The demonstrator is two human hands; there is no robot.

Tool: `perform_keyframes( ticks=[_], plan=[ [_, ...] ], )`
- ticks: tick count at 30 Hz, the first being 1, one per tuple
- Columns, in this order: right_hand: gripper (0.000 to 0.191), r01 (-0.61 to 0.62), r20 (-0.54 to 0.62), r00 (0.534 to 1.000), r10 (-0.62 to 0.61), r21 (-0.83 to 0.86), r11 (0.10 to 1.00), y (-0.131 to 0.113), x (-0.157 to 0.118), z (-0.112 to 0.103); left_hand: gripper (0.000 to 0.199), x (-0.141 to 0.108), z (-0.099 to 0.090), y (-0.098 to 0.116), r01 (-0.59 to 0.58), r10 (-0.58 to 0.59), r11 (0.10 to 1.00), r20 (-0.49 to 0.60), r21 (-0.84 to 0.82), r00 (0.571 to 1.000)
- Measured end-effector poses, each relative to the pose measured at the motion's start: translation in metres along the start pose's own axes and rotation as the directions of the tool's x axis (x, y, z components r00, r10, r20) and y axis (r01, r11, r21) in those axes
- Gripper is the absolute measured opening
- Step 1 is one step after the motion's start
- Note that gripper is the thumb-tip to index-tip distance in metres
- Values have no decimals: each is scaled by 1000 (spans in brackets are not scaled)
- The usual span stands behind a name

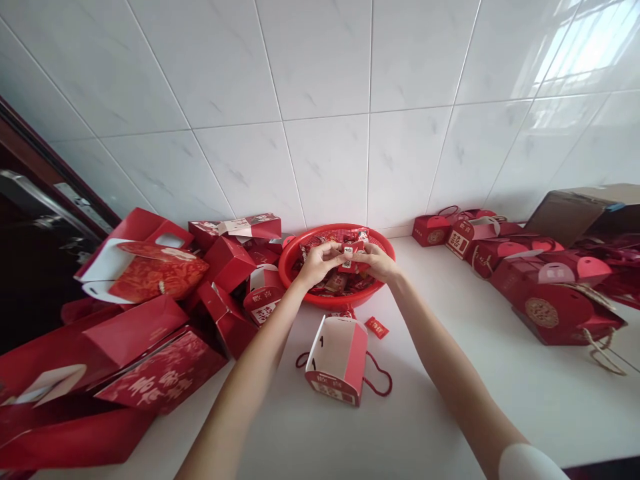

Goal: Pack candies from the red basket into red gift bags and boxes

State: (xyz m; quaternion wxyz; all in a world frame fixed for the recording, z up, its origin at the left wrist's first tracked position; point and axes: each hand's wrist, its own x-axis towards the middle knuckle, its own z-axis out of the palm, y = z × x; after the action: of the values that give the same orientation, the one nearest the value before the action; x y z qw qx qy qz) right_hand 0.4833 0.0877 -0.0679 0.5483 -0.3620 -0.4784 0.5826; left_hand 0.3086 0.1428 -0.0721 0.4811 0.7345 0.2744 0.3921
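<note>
Over a red plastic basket [286,270] full of small wrapped items [337,283], my left hand [319,265] and my right hand [380,263] meet. Between their fingertips they pinch a small red packet [356,260] with a pale printed label. Both hands are closed on it, one at each side. In front of the basket stands an open red-and-white gift box [333,357], with dark red cord handles hanging at its sides. A small red-and-gold packet [377,327] lies on the white table [390,427] between the box and my right forearm.
At left lies a heap of unfolded or half-folded red boxes [160,373]. Several closed red gift boxes with cord handles [550,300] line the right side, near a brown cardboard box [565,217]. A tiled wall [325,167] rises behind the table.
</note>
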Motion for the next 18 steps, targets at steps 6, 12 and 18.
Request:
perform_keyframes(
  ticks=[6, 12, 18],
  plan=[
    [31, -33, -39, 999, 36, 79, 996, -5, -5, 3, 50, -3, 0, 4, 13, -13, 1000, 16, 24, 1000],
    [15, -53, -168, 982, 82, 174, 983, -13, -20, 3, 49, -8, 2, 11, 22, -30, 996, 93, 84, 995],
    [21, -91, 79, 993, 91, -9, 996, -36, -77, -14, 39, -44, 3, 26, 21, -28, 997, 99, 75, 995]
  ],
)
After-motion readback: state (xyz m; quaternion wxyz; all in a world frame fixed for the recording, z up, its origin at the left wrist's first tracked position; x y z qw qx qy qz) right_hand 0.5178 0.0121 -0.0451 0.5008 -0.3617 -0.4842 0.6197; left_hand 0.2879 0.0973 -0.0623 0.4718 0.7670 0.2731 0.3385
